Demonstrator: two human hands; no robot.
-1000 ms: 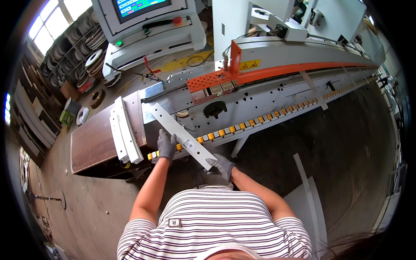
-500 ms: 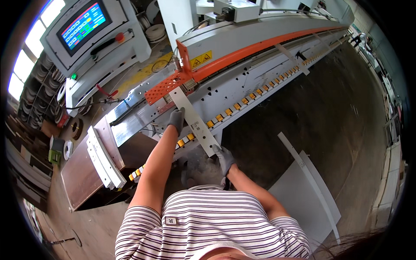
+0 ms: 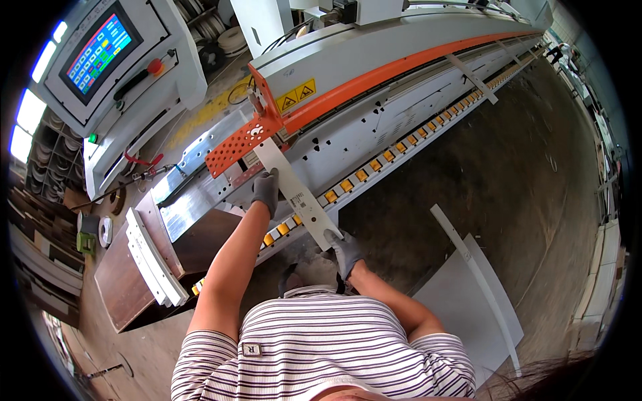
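left hand (image 3: pixel 266 192) touches the white board (image 3: pixel 296 192) the right hand (image 3: pixel 346 252) grips.

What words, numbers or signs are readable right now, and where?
Yellow sticker on the grey machine: two warning triangles.
Shirt patch: one letter, not copied here.
White board: print too small to read.
Screen: lettering too small to read.
Scrawl above the sticker: too faint to read.
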